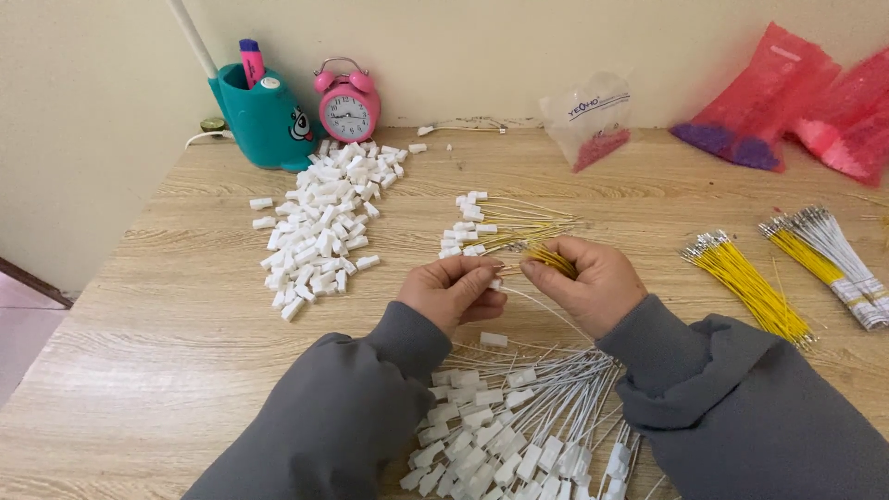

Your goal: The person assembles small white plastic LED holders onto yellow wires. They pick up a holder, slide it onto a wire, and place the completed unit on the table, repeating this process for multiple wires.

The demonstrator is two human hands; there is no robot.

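Note:
My left hand (pixel 451 289) pinches a small white plastic connector between thumb and fingers at the middle of the wooden table (pixel 167 315). My right hand (pixel 590 282) grips a small bunch of yellow wires (pixel 552 258) and guides a thin white wire (pixel 542 306) toward the connector. Just beyond my hands lies a small row of yellow wires fitted with white connectors (pixel 482 227). Below my wrists is a heap of white wires with white connectors (pixel 519 421).
A big pile of loose white connectors (pixel 319 222) lies at the left. Bundles of yellow wires (pixel 745 282) and of yellow and white wires (pixel 829 255) lie right. At the back stand a teal pen holder (pixel 264 116), a pink alarm clock (pixel 348 104), a clear bag (pixel 593 120) and pink bags (pixel 787 97).

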